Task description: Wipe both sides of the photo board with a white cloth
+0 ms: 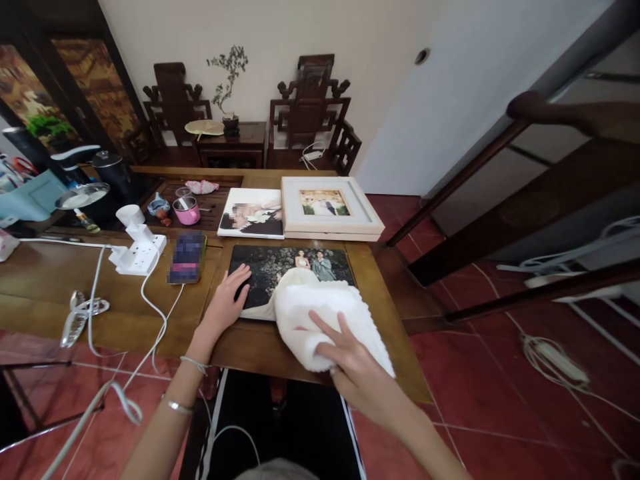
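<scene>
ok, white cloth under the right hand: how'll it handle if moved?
Likely floppy: the white cloth curls into a soft fold by the right hand. Probably light for its size, given the fluffy surface. Unlikely to roll, lying spread partly over the photo panel.

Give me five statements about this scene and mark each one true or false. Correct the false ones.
1. The right hand is on a white cloth. True.

2. The left hand rests on the power strip. False: it rests on the dark photo, near its left edge.

3. The phone lies between the power strip and the dark photo. True.

4. The pink cup stands to the right of the pale picture frame. False: it stands to the left of it.

5. The potted tree stands on the floor. False: it stands on a side table between two chairs.
</scene>
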`<control>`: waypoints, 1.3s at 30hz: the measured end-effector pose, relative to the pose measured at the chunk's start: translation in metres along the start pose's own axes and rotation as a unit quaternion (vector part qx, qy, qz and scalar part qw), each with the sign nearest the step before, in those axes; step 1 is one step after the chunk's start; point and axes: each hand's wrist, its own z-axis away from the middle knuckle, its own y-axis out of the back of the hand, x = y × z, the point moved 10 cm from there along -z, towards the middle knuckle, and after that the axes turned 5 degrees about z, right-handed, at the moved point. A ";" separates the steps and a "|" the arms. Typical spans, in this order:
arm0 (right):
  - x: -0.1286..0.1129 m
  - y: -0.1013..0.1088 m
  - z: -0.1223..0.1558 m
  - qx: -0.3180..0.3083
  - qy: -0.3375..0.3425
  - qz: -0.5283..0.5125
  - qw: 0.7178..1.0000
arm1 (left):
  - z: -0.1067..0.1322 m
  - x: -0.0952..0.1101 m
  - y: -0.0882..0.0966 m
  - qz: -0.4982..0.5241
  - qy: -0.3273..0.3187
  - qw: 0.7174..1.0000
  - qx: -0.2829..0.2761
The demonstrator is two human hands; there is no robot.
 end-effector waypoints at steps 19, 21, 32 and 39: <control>0.014 -0.002 -0.098 0.023 -0.036 0.058 0.997 | 0.000 0.000 0.002 0.008 0.004 1.000 0.010; -0.008 -0.010 -0.071 0.004 -0.004 0.032 0.999 | 0.000 0.000 0.001 0.005 0.008 1.000 0.003; 0.054 0.021 -0.028 0.024 -0.072 -0.029 0.997 | 0.000 0.001 0.000 0.018 0.000 1.000 0.003; 0.063 0.016 -0.123 0.037 -0.109 0.058 0.992 | 0.001 0.001 0.001 0.015 -0.008 1.000 0.009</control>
